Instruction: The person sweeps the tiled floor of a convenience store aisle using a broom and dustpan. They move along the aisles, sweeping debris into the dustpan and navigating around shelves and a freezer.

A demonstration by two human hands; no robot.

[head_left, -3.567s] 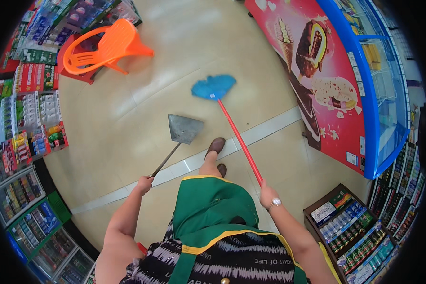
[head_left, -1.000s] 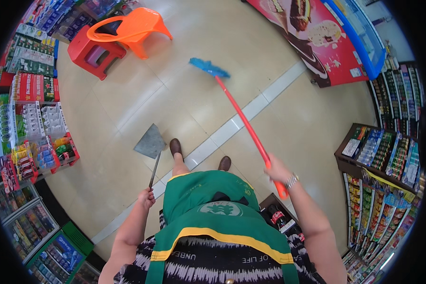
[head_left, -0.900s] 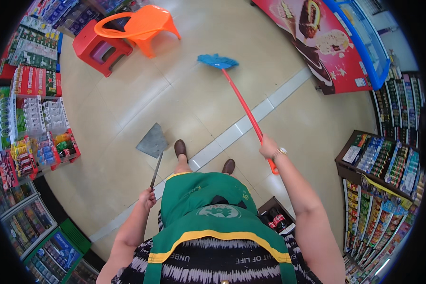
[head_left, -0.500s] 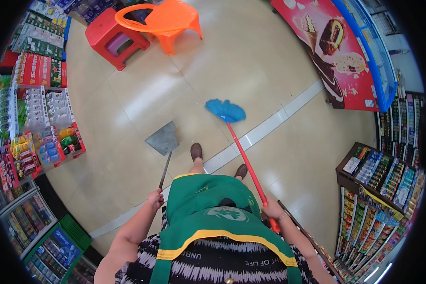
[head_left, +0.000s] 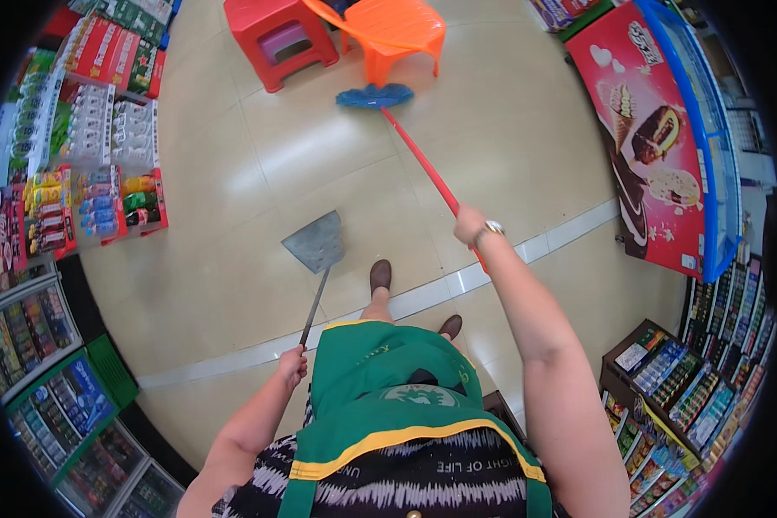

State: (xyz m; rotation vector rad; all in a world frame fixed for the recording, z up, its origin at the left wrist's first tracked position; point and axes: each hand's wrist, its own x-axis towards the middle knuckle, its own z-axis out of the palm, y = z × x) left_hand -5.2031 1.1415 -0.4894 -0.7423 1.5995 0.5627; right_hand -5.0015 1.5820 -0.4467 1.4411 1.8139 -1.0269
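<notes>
My left hand [head_left: 293, 367] is closed round the thin dark handle of a long-handled dustpan [head_left: 317, 243]. Its grey metal pan rests on the floor ahead and to the left of my feet. With my right arm stretched forward, my right hand [head_left: 470, 226] grips the red handle of a broom [head_left: 425, 162]. The blue bristle head [head_left: 375, 97] is on the floor at the front legs of an orange plastic chair [head_left: 394, 33]. Part of the red handle sticks out behind my right hand.
Beside the chair stands a red plastic stool [head_left: 278, 39]. Drink shelves [head_left: 116, 164] and boxed goods line the left. A pink and blue ice-cream freezer [head_left: 639, 138] stands at the far right, with a brown display rack [head_left: 617, 358] nearer me. Beige floor tiles [head_left: 319, 173] lie between.
My right hand has swung forward from my hip, carrying the broom head away toward the chair. My left hand and the dustpan have hardly moved. The view has turned a little.
</notes>
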